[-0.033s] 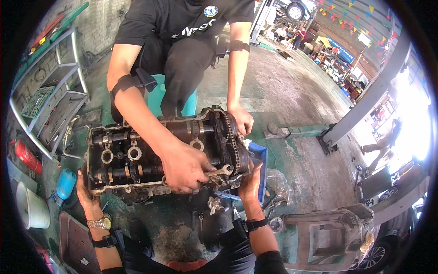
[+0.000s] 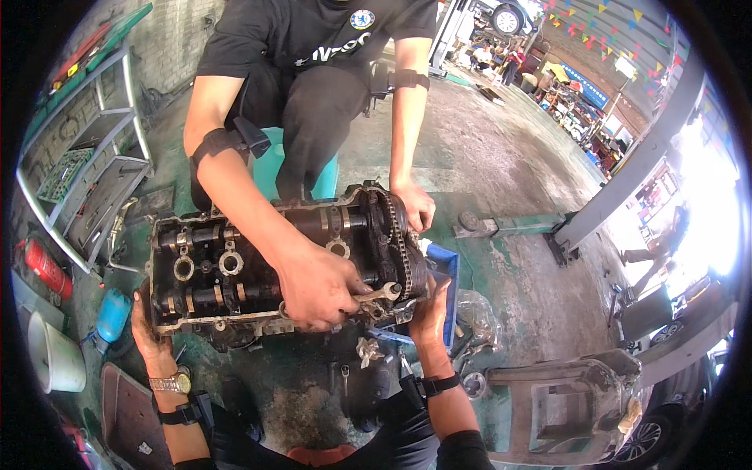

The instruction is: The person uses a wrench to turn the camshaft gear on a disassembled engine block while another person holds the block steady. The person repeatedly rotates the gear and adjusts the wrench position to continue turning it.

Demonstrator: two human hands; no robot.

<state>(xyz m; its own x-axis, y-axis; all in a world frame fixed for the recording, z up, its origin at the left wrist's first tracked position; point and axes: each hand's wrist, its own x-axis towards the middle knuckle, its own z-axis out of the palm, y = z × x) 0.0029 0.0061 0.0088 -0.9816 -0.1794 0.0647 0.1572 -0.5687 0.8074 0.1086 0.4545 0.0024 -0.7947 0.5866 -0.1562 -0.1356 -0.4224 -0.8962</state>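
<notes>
A greasy engine cylinder head (image 2: 258,301) with exposed camshafts lies crosswise in front of me. My left hand (image 2: 149,329) grips its left end, fingers partly hidden behind the casting. Against its right end, below the timing chain (image 2: 406,258), my right hand (image 2: 428,317) holds on with the palm pressed to the side. A co-worker's hand (image 2: 321,290) reaches over the head and grasps a wrench (image 2: 382,294), whose jaw sits near the chain end. The co-worker's other hand (image 2: 413,205) rests on the far right corner.
A blue tray (image 2: 450,313) lies by the right end, beside a clear plastic bag (image 2: 476,313). A ratchet-like tool (image 2: 345,377) is on the floor near my feet. At left stand a metal rack (image 2: 117,141), a blue bottle (image 2: 114,313) and a white bucket (image 2: 56,352).
</notes>
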